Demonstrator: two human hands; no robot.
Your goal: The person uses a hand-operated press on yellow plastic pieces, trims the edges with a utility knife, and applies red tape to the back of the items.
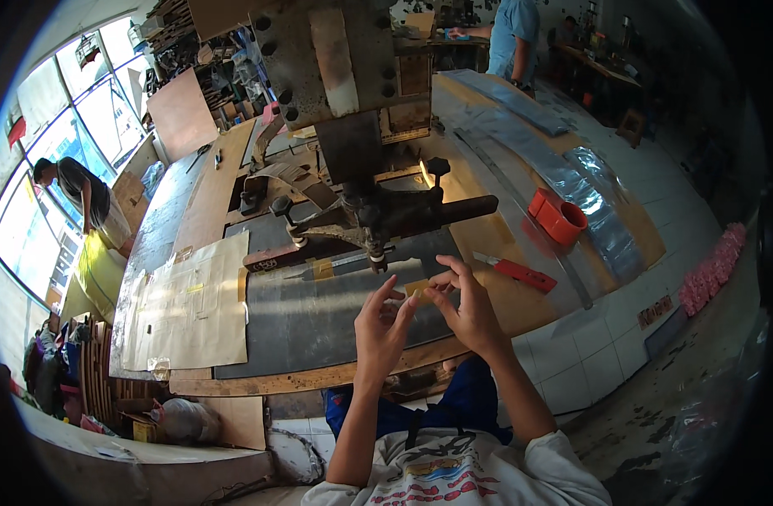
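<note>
Between my two hands, above the near edge of the dark flat plate (293, 325), is a small yellowish strip (417, 292) that looks like tape. My left hand (381, 331) pinches its left end between thumb and fingertips. Thumb and forefinger of my right hand (469, 310) close on the other end, with the remaining fingers curled above. Just beyond my fingertips hangs the metal tip (377, 258) of a machine head. To the right of my right hand lies a red utility knife (525, 275), its blade pointing left.
Black clamp arms (437, 214) spread under the machine column (319, 63). A brown paper sheet (188, 304) covers the table's left. On the right are a red ring-shaped holder (557, 217), a long steel ruler (521, 215) and clear film (572, 181). Two people stand farther off.
</note>
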